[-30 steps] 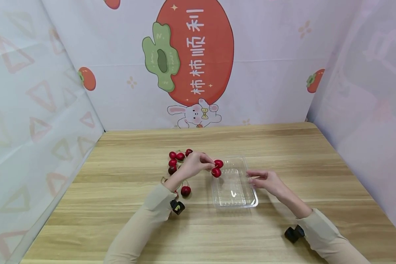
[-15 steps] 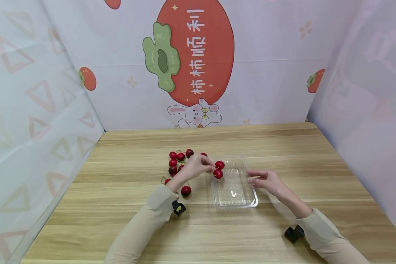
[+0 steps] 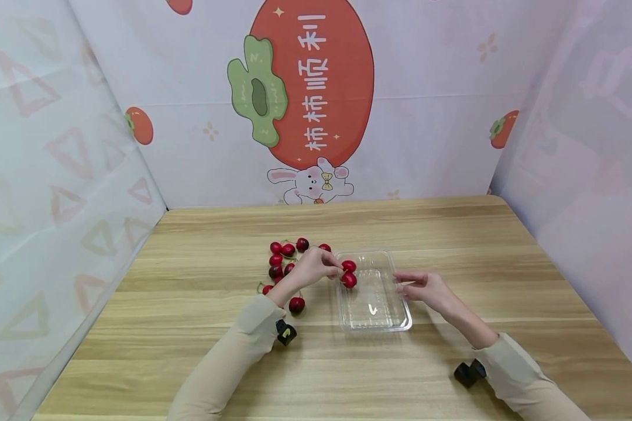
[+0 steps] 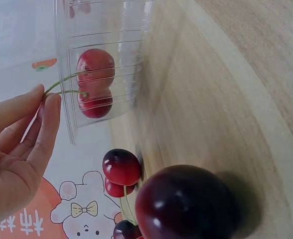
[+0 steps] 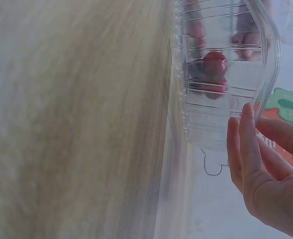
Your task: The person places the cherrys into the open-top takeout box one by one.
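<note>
My left hand (image 3: pixel 316 266) pinches the thin green stems (image 4: pixel 67 79) of two cherries (image 3: pixel 349 280) between thumb and fingertips. The pair hangs at the far left part of a clear plastic box (image 3: pixel 376 326), seen through its ribbed wall in the left wrist view; whether they touch its bottom I cannot tell. My right hand (image 3: pixel 426 289) holds the box's right rim lightly with its fingertips, one finger lying against the outer wall in the right wrist view. Several more cherries (image 3: pixel 275 259) lie loose on the table, left of the box and partly behind my left hand.
The wooden table (image 3: pixel 200 316) ends at a printed cloth backdrop (image 3: pixel 426 117), with cloth walls on both sides. One dark cherry (image 4: pixel 186 206) lies close to the left wrist camera. A single cherry (image 3: pixel 296 304) sits near my left wrist.
The two cherries have lowered slightly toward the box as my left hand dips a little. My right hand and the box stay in place.
</note>
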The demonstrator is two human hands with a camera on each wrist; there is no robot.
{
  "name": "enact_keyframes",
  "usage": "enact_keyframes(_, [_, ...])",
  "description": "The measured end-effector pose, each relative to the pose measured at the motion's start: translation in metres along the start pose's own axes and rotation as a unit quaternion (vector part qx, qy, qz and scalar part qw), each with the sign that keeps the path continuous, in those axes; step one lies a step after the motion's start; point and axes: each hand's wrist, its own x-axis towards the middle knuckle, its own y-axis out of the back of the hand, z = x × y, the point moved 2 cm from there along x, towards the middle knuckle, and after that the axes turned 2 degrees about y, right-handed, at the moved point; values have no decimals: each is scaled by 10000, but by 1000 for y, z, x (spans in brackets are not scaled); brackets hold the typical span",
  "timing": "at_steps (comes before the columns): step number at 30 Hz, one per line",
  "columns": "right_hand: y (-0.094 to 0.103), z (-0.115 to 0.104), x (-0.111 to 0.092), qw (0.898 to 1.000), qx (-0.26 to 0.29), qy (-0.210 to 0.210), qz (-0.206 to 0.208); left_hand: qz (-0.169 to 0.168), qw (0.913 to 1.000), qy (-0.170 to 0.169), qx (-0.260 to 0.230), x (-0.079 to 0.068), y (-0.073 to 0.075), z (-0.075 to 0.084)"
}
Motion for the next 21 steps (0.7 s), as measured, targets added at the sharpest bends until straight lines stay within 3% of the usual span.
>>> enact_keyframes(21, [-1, 0, 1, 10000, -18, -51, 76, 173, 9969, -94, 760, 4, -4, -3])
